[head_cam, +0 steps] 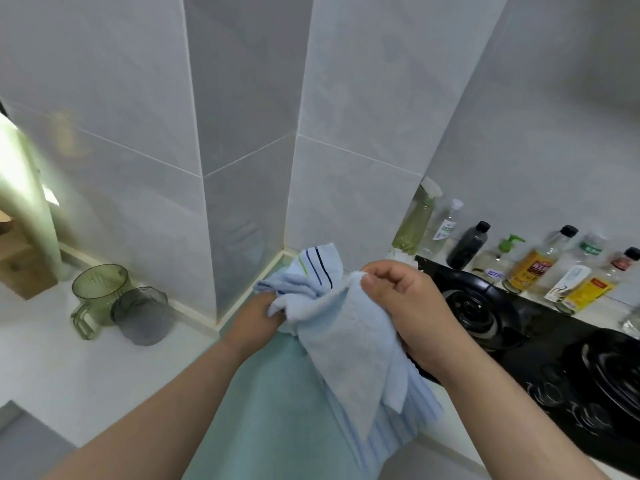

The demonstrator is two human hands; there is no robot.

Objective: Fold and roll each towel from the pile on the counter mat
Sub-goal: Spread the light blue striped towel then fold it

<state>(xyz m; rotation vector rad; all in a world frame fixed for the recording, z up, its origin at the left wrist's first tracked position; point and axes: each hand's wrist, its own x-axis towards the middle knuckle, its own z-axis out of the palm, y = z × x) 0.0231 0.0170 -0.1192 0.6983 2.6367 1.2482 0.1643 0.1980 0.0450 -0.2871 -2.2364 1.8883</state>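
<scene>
A light blue towel point(349, 344) with green and navy stripes at one end hangs lifted above the teal counter mat point(277, 410). My right hand point(412, 306) pinches its upper corner between thumb and fingers. My left hand point(256, 317) grips a bunched part of the same towel lower down on the left. The striped end sticks up behind my left hand. A ribbed blue towel point(408, 420) lies on the mat under the hanging one, mostly hidden.
A black gas hob point(540, 358) fills the counter to the right, with several bottles point(526, 265) along the wall behind it. Left on the white counter stand a green cup point(98, 289) and a grey cup point(143, 315). A tiled pillar rises right behind the mat.
</scene>
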